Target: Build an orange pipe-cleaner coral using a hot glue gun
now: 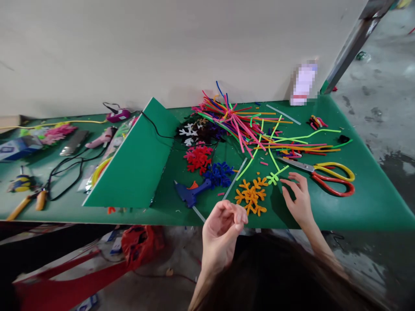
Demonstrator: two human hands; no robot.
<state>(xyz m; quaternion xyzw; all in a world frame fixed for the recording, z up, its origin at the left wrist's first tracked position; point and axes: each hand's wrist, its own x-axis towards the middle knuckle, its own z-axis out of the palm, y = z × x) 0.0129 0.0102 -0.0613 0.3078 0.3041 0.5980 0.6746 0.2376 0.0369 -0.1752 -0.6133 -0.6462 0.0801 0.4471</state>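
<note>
My left hand [223, 231] hovers at the near edge of the green table [372, 203], its fingers curled with the tips pinched together; I cannot make out anything in them. My right hand [297, 199] rests on the table with fingers spread, its tips beside a light green pipe-cleaner snowflake [274, 177]. An orange pipe-cleaner snowflake [251, 195] lies between the two hands. A blue glue gun [191, 193] lies left of it. Blue [219, 173], red [198, 157] and white [188, 131] snowflakes sit farther back.
A heap of colourful pipe cleaners [246, 123] fills the table's middle back. Red-and-yellow scissors [327, 173] lie right of my right hand. A tilted green board [136, 160] divides the table; beyond it lie cables, tools and a pink glue gun [102, 139].
</note>
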